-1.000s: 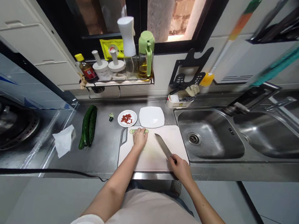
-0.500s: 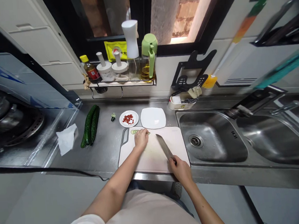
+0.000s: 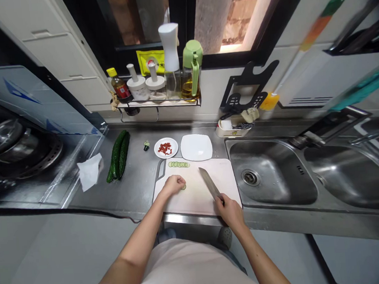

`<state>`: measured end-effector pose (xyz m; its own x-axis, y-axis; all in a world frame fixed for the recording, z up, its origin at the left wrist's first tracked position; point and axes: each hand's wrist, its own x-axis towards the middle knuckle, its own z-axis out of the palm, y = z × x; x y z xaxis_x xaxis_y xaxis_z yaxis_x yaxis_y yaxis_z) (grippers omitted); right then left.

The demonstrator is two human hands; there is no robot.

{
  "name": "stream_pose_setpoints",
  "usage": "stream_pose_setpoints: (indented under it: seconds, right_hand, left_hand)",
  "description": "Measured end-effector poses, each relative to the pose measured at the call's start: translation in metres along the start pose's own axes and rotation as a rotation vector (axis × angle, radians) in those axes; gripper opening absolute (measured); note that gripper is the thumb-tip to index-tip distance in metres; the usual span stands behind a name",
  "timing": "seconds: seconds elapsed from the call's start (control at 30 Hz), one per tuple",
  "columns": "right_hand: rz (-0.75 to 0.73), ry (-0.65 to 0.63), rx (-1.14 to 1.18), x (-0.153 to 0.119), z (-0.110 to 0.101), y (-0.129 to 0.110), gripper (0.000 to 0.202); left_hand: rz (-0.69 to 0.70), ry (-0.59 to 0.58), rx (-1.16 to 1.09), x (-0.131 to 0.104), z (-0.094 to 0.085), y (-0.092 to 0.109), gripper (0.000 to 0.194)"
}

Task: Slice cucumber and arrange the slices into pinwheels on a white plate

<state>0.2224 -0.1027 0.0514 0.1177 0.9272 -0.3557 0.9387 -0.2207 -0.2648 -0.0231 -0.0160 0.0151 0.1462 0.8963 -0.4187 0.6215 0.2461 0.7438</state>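
Observation:
Over the left part of a white cutting board (image 3: 197,202), my left hand (image 3: 174,184) has its fingertips pinched on a small green cucumber slice (image 3: 184,186). My right hand (image 3: 228,209) is closed round the handle of a knife (image 3: 208,180), whose blade points up and left above the board. Several cucumber slices (image 3: 178,164) lie in an overlapping row along the board's top left edge. Behind the board are a bare white plate (image 3: 196,147) and a small plate (image 3: 157,148) of chopped red pieces (image 3: 165,148).
Two whole cucumbers (image 3: 118,156) and a white tissue (image 3: 90,171) lie on the counter at left. A double sink (image 3: 271,175) adjoins the board at right. Bottles and jars stand on a wall shelf (image 3: 160,103); a pot (image 3: 15,144) is at far left.
My left hand has moved down from the row of slices towards the board's middle, uncovering the row. The knife remains in my right hand, and the view has shifted slightly.

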Motion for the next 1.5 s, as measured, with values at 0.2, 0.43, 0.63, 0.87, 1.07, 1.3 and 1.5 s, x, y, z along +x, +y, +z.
stream_pose_setpoints:
  seconds: [0.2, 0.43, 0.63, 0.87, 1.07, 1.3, 1.5]
  right_hand:
    - [-0.004, 0.014, -0.040, 0.000, 0.002, 0.000, 0.031]
    - [-0.028, -0.016, -0.126, 0.001, -0.002, -0.002, 0.033]
    - [-0.027, -0.030, -0.141, 0.003, -0.003, -0.002, 0.035]
    - [-0.070, -0.063, -0.158, 0.001, -0.012, -0.006, 0.035]
    - [-0.142, -0.105, -0.205, -0.008, -0.017, -0.011, 0.035]
    - [-0.183, -0.145, -0.237, -0.020, -0.022, -0.016, 0.035]
    - [-0.243, -0.179, -0.270, -0.025, -0.021, -0.020, 0.032]
  left_hand:
    - [0.154, -0.062, 0.361, -0.007, -0.012, 0.007, 0.021]
    - [0.350, 0.025, 0.434, -0.003, -0.007, 0.004, 0.026]
    - [0.331, 0.149, 0.308, -0.012, -0.004, -0.015, 0.028]
    - [0.316, 0.218, 0.272, -0.022, 0.005, -0.024, 0.027]
    - [0.329, 0.254, 0.144, -0.020, 0.006, -0.029, 0.035]
    - [0.286, 0.286, 0.148, -0.020, 0.006, -0.024, 0.017]
    - [0.280, 0.259, 0.060, -0.018, 0.002, -0.028, 0.030]
